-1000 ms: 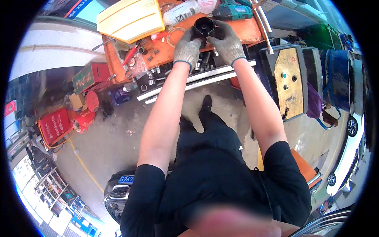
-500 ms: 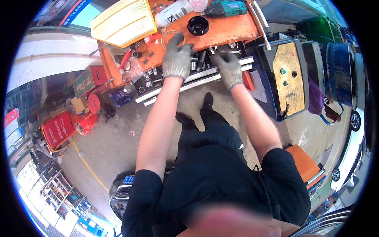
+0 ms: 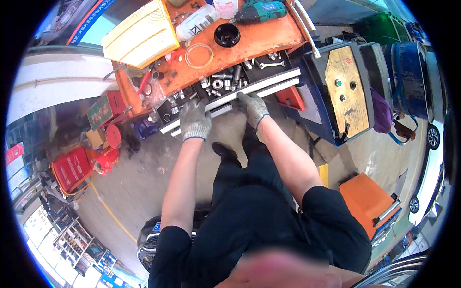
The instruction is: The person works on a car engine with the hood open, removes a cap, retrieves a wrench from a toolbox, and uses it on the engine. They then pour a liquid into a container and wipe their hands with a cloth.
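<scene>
My gloved left hand [image 3: 195,120] is closed over the left part of the front edge of an open tool drawer [image 3: 276,79], fingertips toward the sockets. Further right along that edge, my gloved right hand [image 3: 253,110] has its fingers curled on the metal strip. Inside the drawer lie several metal sockets [image 3: 217,84] and a combination wrench [image 3: 272,64]. The undersides of both hands are hidden.
On the orange bench [image 3: 259,38] above the drawer are a pleated air filter [image 3: 140,36], a black round cap [image 3: 227,35], a ring [image 3: 199,56], a plastic bottle [image 3: 198,22] and a teal power drill [image 3: 259,12]. A dark cabinet with buttons [image 3: 346,89] stands right.
Both hands have come back toward me: the left from the bench top, the right from over the drawer's right part. Both are now at its front edge. The ring shows fully.
</scene>
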A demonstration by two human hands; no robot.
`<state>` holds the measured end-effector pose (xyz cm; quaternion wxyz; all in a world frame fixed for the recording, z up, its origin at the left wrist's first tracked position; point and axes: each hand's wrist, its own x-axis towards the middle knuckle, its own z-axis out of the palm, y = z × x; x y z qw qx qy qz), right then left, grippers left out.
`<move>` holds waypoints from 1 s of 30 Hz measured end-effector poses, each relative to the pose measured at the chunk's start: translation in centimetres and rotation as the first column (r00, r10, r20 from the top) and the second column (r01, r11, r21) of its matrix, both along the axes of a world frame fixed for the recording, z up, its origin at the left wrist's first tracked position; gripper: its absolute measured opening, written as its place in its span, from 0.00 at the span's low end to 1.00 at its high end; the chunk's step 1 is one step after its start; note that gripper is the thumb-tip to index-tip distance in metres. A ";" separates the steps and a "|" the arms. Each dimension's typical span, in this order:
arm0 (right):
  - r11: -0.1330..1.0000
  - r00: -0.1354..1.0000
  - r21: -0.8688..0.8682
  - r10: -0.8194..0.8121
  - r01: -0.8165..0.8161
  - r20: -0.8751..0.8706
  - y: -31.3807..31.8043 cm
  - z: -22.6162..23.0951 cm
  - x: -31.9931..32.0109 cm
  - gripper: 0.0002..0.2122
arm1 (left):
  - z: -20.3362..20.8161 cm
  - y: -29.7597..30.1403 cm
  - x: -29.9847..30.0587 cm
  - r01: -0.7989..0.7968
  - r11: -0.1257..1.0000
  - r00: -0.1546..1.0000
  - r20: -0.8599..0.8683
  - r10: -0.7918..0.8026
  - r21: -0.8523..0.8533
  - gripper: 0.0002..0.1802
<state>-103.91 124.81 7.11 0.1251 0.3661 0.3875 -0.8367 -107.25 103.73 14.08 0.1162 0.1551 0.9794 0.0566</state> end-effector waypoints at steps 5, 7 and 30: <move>0.998 0.999 0.045 0.032 -0.031 -0.017 0.5 -1.5 0.4 0.20 | -0.8 -0.1 -0.6 -0.018 1.000 0.999 0.046 0.017 0.005 0.24; 0.995 0.999 0.089 0.036 -0.035 -0.017 0.4 -2.0 1.0 0.18 | -1.4 -0.3 -0.5 0.025 0.999 0.998 0.064 -0.023 -0.038 0.23; 0.995 0.994 0.049 0.086 -0.089 0.073 0.5 -0.5 7.8 0.14 | -2.2 -2.6 8.4 0.044 0.946 0.999 -0.028 -0.037 0.322 0.21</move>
